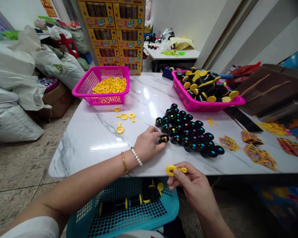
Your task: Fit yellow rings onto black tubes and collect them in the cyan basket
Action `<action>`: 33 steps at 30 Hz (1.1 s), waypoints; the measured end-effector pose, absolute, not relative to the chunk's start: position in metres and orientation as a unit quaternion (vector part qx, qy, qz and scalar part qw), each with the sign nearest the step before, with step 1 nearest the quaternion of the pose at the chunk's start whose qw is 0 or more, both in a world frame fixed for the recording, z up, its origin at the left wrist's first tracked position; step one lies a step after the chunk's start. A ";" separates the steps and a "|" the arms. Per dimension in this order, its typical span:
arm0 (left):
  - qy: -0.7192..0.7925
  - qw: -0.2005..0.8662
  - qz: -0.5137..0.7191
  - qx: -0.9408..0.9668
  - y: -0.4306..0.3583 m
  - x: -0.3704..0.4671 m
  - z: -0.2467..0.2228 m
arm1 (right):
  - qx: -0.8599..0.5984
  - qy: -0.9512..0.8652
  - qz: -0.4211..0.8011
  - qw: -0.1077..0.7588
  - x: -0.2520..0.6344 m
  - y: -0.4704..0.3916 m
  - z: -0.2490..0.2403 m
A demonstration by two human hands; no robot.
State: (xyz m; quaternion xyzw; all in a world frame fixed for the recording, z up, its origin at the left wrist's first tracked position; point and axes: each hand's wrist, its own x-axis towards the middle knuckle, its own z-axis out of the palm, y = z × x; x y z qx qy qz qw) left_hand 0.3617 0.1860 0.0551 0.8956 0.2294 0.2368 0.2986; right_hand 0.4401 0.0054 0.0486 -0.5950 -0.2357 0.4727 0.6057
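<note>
My left hand reaches over the marble-patterned table, fingers closed around a small black cup with coloured bits inside. To its right stands a cluster of similar black cups, many showing blue or pink bits. Near the front edge, my right hand pinches a yellow plastic ring with a short handle between thumb and fingers. Several matching yellow rings lie loose on the table left of my left hand. More yellow pieces fill a pink basket behind them.
At the back right, a pink basket holds black tubes with yellow ends. Below the table edge sits a teal basket with more tubes. Small card stacks and a phone lie at the right. Stacked yellow boxes stand behind.
</note>
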 end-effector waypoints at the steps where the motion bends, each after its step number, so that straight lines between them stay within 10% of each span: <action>1: 0.230 0.306 0.225 0.896 0.182 0.351 0.057 | -0.606 -0.242 0.461 0.602 0.441 0.006 0.051; 33: 0.284 0.489 0.166 0.808 0.165 0.294 0.067 | -0.679 -0.342 0.409 0.505 0.428 0.074 0.066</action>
